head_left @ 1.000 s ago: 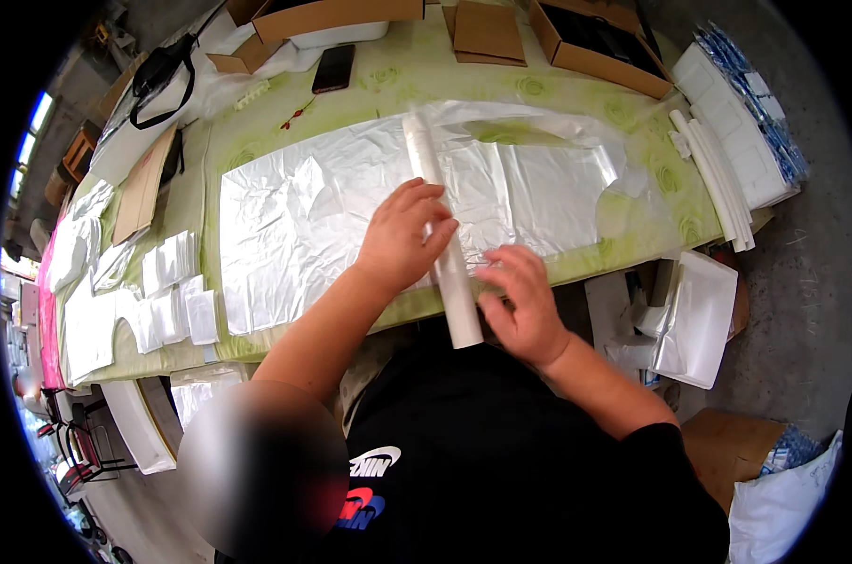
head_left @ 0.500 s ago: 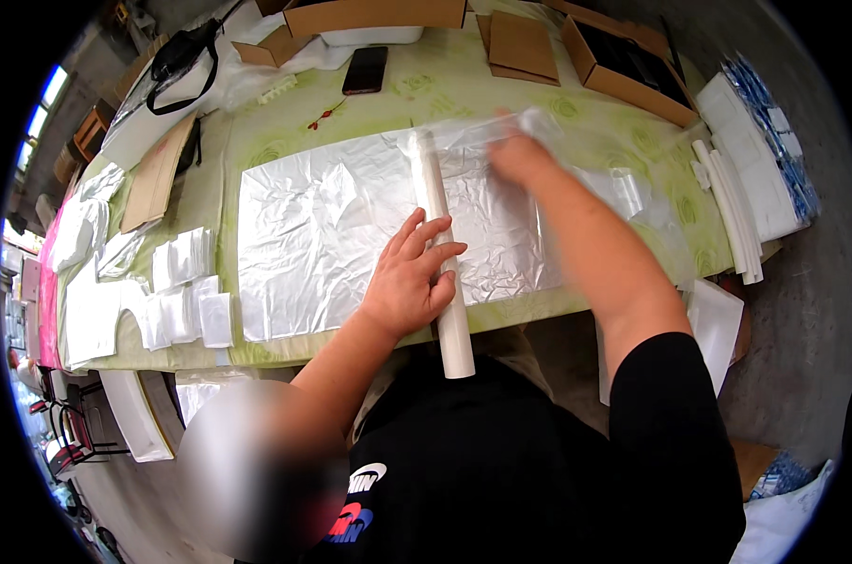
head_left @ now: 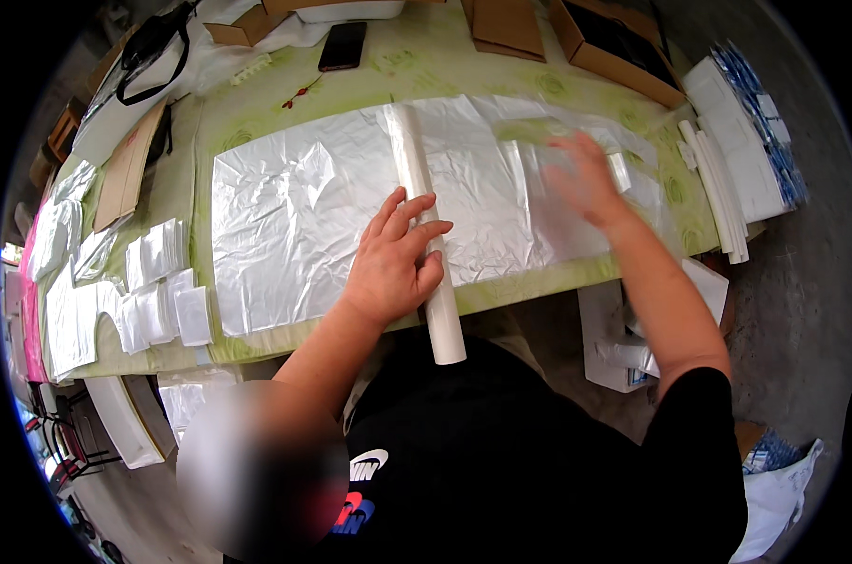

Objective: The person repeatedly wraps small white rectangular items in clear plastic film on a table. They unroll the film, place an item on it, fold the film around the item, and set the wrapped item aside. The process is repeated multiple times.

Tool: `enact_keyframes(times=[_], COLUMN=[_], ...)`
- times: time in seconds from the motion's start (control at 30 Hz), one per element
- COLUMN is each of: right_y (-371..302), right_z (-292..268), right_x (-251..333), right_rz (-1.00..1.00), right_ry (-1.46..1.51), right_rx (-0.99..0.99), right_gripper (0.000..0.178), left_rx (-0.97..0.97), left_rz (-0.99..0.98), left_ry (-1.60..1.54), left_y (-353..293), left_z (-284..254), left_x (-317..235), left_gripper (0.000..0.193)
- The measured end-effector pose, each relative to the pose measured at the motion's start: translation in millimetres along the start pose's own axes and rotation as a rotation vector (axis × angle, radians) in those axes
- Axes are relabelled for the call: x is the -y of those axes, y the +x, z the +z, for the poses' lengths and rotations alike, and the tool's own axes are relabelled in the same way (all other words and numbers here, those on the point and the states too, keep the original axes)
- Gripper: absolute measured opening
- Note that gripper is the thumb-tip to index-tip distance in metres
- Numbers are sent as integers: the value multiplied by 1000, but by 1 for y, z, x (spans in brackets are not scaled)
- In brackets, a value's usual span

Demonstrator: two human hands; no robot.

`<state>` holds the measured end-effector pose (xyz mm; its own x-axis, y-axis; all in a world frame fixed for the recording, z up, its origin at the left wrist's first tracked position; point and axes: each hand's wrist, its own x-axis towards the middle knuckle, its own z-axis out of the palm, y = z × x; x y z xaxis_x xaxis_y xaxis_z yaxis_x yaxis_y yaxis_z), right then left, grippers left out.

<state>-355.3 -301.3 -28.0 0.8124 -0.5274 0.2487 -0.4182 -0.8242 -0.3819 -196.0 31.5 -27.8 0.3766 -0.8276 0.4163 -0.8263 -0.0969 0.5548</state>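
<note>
Item: pale plastic-film roll (head_left: 442, 315), lying crosswise over a crinkled clear film sheet (head_left: 280, 221) on the green floral tabletop (head_left: 426, 80); the roll's near end projects past the front edge.

Left hand (head_left: 394, 256): open, fingers spread and slightly bent over the roll — position on it much as half a second ago.

Right hand (head_left: 586, 179): blurred, above the film's right portion — shifted rightward from the far edge, where it was half a second ago; whether it grips film cannot be told.

Surroundings: black smartphone (head_left: 342, 46), beyond the film; slender white tubes (head_left: 717, 193), right; folded white packets (head_left: 158, 256), left.
</note>
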Motion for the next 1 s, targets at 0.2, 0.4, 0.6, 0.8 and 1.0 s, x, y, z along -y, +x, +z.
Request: enact_keyframes(times=[0.2, 0.4, 0.6, 0.8, 1.0], right_y=[24, -15, -62, -67, -79], right_z=[44, 55, 64, 63, 67], right_x=[82, 136, 202, 237, 240], right_rz=[277, -529, -652, -592, -661], right_ry=[-195, 147, 361, 552, 635], right_rx=[152, -92, 141, 90, 65], right_gripper=[74, 70, 45, 30, 15], left_rx=[-3, -252, -417, 96, -24], left_rz=[31, -3, 189, 40, -171], left_ry=[-29, -188, -370, -349, -496], left_y=[3, -3, -7, -15, -49], left_z=[3, 7, -19, -50, -56], left_x=[1, 9, 20, 37, 62], left_gripper=[39, 46, 37, 39, 39])
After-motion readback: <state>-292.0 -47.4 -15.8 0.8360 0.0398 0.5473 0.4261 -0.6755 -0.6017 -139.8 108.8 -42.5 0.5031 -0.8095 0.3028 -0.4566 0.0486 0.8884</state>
